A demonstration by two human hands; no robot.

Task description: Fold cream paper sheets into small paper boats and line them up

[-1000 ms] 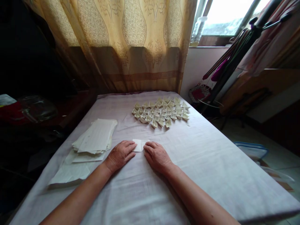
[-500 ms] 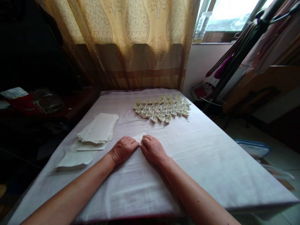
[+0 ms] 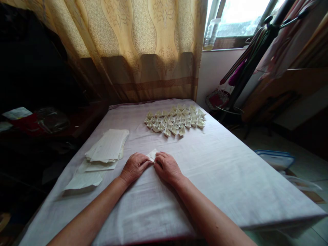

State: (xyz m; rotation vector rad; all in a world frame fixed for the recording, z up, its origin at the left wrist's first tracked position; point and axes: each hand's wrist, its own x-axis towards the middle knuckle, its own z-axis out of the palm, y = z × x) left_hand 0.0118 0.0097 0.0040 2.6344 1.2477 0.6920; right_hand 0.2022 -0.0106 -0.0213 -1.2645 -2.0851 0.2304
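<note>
Between my hands, on the cloth-covered table [image 3: 215, 181], lies a small folded piece of white paper [image 3: 152, 154]. My left hand [image 3: 135, 166] is closed on its left side, thumb and fingers pressed together. From the right, my right hand [image 3: 167, 166] pinches the same paper with curled fingers. The two hands nearly meet at the paper's near edge, and they hide much of it. Left of my left hand sits a stack of paper sheets [image 3: 109, 145], with looser sheets [image 3: 83, 179] at its near end. Beyond my hands stand several small folded paper boats [image 3: 175, 120], grouped closely together.
A patterned yellow curtain [image 3: 146, 37] hangs behind the table's far edge. At the right, a dark stand [image 3: 252, 58] holds clothes and straps, and a blue-rimmed plastic container [image 3: 276, 159] sits low beside the table. Red packaging [image 3: 27, 123] lies on dark furniture at the left.
The camera view has shifted slightly, so the table appears a little lower. Both hands stay at the paper; slightly more of the folded paper shows between them.
</note>
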